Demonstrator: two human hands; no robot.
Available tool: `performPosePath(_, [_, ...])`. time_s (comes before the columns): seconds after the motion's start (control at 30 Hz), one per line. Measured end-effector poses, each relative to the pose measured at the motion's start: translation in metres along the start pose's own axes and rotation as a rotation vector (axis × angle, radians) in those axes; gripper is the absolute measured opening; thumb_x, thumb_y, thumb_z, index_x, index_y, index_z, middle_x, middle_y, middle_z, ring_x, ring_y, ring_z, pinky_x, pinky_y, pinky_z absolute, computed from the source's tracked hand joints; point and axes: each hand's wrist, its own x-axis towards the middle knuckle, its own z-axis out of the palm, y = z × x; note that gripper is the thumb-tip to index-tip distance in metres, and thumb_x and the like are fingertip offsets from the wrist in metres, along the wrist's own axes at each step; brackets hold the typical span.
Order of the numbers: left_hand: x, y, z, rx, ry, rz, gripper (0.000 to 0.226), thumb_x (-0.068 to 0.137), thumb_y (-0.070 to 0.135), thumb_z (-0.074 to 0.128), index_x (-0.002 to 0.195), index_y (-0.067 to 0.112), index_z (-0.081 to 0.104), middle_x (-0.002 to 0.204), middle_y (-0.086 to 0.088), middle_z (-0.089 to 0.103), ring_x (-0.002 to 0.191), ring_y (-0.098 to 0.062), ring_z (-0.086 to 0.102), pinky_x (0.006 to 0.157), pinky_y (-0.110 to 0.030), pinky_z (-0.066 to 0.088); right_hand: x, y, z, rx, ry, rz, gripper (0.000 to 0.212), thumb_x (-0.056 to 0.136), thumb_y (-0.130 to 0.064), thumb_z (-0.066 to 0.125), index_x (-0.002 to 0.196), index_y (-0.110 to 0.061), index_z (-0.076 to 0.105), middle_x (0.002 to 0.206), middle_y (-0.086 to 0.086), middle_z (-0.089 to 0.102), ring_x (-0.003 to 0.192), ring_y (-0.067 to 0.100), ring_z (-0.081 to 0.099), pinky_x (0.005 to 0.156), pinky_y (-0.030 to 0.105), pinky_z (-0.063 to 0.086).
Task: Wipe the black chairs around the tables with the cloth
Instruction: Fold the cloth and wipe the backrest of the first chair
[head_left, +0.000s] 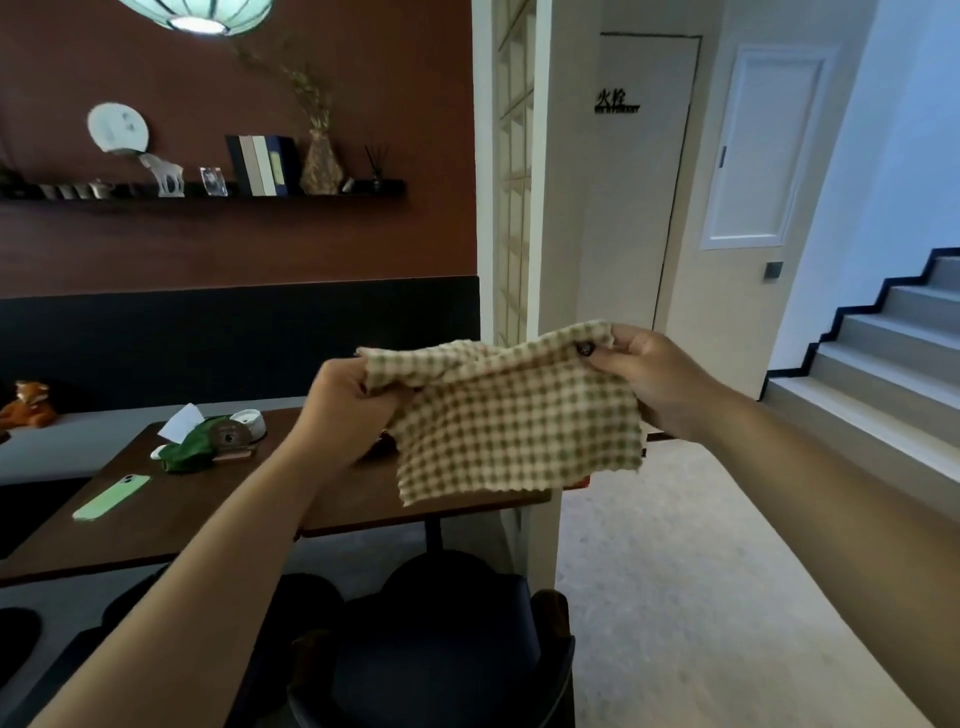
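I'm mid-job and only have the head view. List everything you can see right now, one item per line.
Checked green-and-cream cloth: one, held spread in the air between both hands, over the table's near right end.
Black padded chair: one, directly below the cloth at the table's near edge; more dark seats show at lower left.
Dark brown wooden table: one, left of centre.
Light green phone: one, flat on the table.
Green tissue pouch: one, white tissue sticking out, far side of the table.
Orange fox toy: one, on the grey bench at left.
Dark wall shelf: one, holding books, vase and ornaments.
Grey stairs: right side.
Left hand: grips the cloth's left corner.
Right hand: fingers pinch the top right corner.
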Motion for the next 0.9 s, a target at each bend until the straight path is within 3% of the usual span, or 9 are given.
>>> performPosePath(0.13, [0.001,0.014,-0.011,-0.056,-0.076,0.141,0.028,0.085,-0.011,0.061,0.103,0.008,0.071,0.089,0.019,0.074,0.087,0.002,0.07,0.07,-0.01,0.052,-0.004,-0.009,-0.022,0.032,-0.094,-0.031,0.031,0.093,-0.003,0.053,0.093,-0.022,0.077,0.099,0.004,0.074,0.091,0.016,0.071,0.07,0.022,0.055])
performPosePath(0.27, [0.003,0.012,-0.011,-0.006,-0.181,0.148,0.067,0.084,-0.02,0.055,0.085,0.043,0.075,0.09,0.031,0.07,0.092,0.011,0.065,0.078,-0.007,0.049,-0.003,-0.01,-0.033,-0.036,-0.15,-0.021,0.023,0.084,-0.009,0.061,0.092,-0.022,0.078,0.1,0.005,0.074,0.095,0.02,0.07,0.079,0.031,0.057])
performPosePath(0.3, [0.003,0.009,-0.01,0.023,-0.2,0.153,0.067,0.084,-0.021,0.055,0.086,0.042,0.077,0.095,0.021,0.073,0.096,0.003,0.067,0.082,-0.014,0.051,-0.001,-0.009,-0.034,-0.064,-0.134,-0.017,0.022,0.084,-0.009,0.062,0.091,-0.021,0.078,0.099,0.006,0.074,0.095,0.025,0.069,0.087,0.039,0.055])
performPosePath(0.37, [0.005,0.008,-0.011,0.163,-0.2,0.248,0.042,0.083,-0.02,0.06,0.101,0.014,0.077,0.108,-0.001,0.072,0.104,-0.018,0.068,0.088,-0.035,0.056,0.001,-0.005,-0.036,-0.103,-0.077,-0.017,0.031,0.091,-0.001,0.054,0.086,-0.02,0.078,0.09,0.006,0.075,0.089,0.029,0.065,0.086,0.046,0.049])
performPosePath(0.47, [0.006,0.015,-0.013,0.437,-0.195,0.542,0.03,0.078,-0.017,0.07,0.099,0.002,0.076,0.117,-0.002,0.066,0.105,-0.017,0.065,0.088,-0.016,0.052,0.0,-0.007,-0.035,-0.114,-0.101,-0.008,0.041,0.093,0.004,0.047,0.081,-0.019,0.078,0.082,0.001,0.074,0.077,0.017,0.068,0.069,0.031,0.056])
performPosePath(0.57, [0.008,0.021,-0.018,0.54,-0.184,0.606,0.033,0.077,-0.021,0.066,0.096,0.004,0.077,0.111,-0.003,0.065,0.102,-0.018,0.063,0.087,-0.013,0.05,-0.001,-0.01,-0.032,-0.124,-0.15,0.023,0.042,0.089,0.002,0.039,0.079,-0.01,0.077,0.096,0.005,0.073,0.092,0.018,0.068,0.071,0.027,0.055])
performPosePath(0.7, [0.009,0.019,-0.023,0.533,-0.297,0.469,0.039,0.08,-0.012,0.067,0.111,0.011,0.072,0.118,0.009,0.06,0.108,-0.006,0.06,0.086,-0.013,0.049,-0.001,-0.01,-0.022,-0.091,-0.139,0.058,0.054,0.097,-0.018,0.028,0.077,-0.008,0.077,0.1,0.006,0.071,0.1,0.024,0.062,0.076,0.035,0.054])
performPosePath(0.8, [0.007,0.009,-0.027,0.37,-0.432,0.242,0.041,0.081,-0.004,0.068,0.116,0.018,0.071,0.119,0.014,0.06,0.111,-0.002,0.059,0.091,-0.017,0.05,-0.001,-0.01,-0.009,-0.273,0.064,-0.008,0.04,0.092,-0.041,0.055,0.072,-0.013,0.076,0.084,-0.005,0.073,0.094,0.021,0.064,0.079,0.033,0.052])
performPosePath(0.9, [0.003,0.002,-0.02,0.047,-0.308,0.033,0.019,0.085,0.008,0.07,0.099,0.02,0.077,0.108,0.007,0.069,0.1,-0.009,0.067,0.08,-0.023,0.057,0.0,-0.006,0.005,-0.476,0.202,-0.116,0.017,0.075,-0.033,0.077,0.069,-0.02,0.069,0.075,-0.009,0.07,0.079,0.007,0.064,0.068,0.019,0.048])
